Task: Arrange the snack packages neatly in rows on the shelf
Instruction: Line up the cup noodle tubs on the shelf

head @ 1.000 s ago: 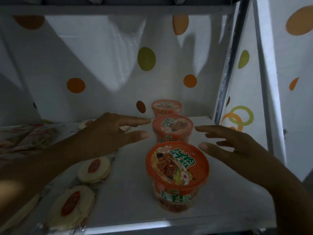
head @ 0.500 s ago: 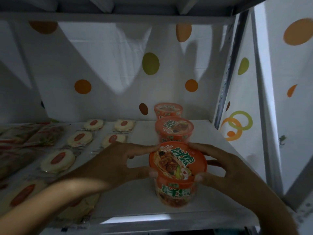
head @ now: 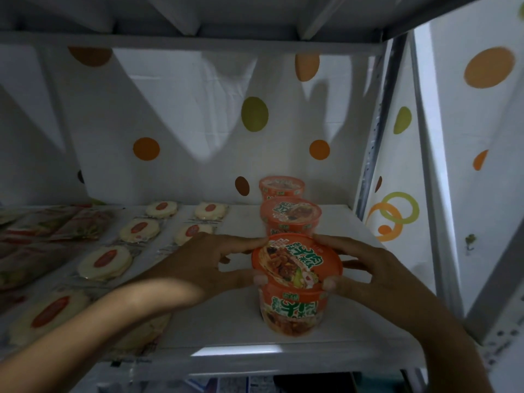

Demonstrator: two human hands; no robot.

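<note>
Three orange noodle cups stand in a line running front to back on the white shelf (head: 354, 330). The front cup (head: 295, 287) is gripped at its lid rim by both hands: my left hand (head: 204, 265) on its left side, my right hand (head: 365, 268) on its right. Behind it stand the middle cup (head: 290, 217) and the back cup (head: 280, 187). Left of the cups lie round white cakes in clear wrappers (head: 105, 262), set in two rows running to the back.
Flat red-and-green packets (head: 48, 225) lie at the far left of the shelf. A metal upright (head: 374, 137) borders the shelf on the right, a spotted white backing stands behind, and an upper shelf board (head: 198, 41) hangs overhead.
One second ago both hands hovered open beside the middle cup. They have since drawn back and closed on the front cup's lid rim; the view has pulled back and risen a little.
</note>
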